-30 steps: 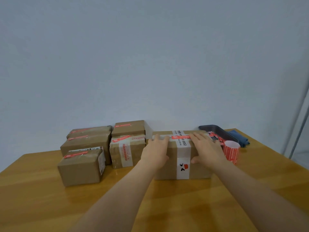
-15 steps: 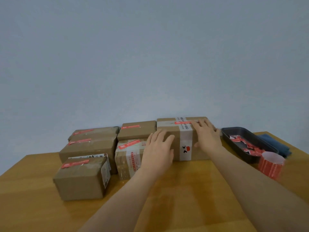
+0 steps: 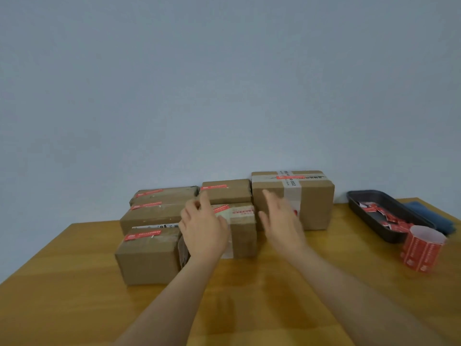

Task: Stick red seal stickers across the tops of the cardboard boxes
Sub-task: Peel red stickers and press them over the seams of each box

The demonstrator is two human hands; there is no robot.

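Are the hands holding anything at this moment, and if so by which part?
Nothing is held. The left hand and right hand are both open and empty in front of the boxes; the big taped box stands free against the wall.

Two bare forearms enter from the bottom edge, no sleeves in view. Left hand (image 3: 203,231) and right hand (image 3: 283,226) wear no gloves, rings, watch or wristband. Right hand's fingers motion-blurred.
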